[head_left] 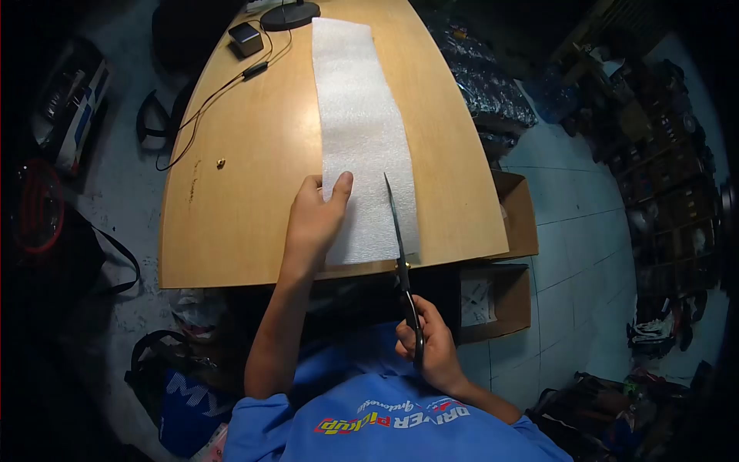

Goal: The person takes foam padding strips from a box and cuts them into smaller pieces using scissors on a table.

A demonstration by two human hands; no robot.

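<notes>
A long strip of white foam sheet [358, 115] lies lengthwise on the wooden table, its near end at the front edge. My left hand [319, 212] grips the sheet's left side, thumb on top and fingers underneath. In my right hand [431, 343] is a pair of scissors [397, 231] with black handles, its blades pointing away from me. The blades lie over or in the near right part of the sheet, close to its right edge; whether they are closed fully I cannot tell. The fingers of my right hand are wrapped around the handles.
On the wooden table [239, 146] are a black power adapter [245, 38] with a cable, a round black base [290, 15] and a small gold-coloured piece [221, 163]. Cardboard boxes [519, 212] stand beside the right edge. Bags [181, 400] rest on the floor at left.
</notes>
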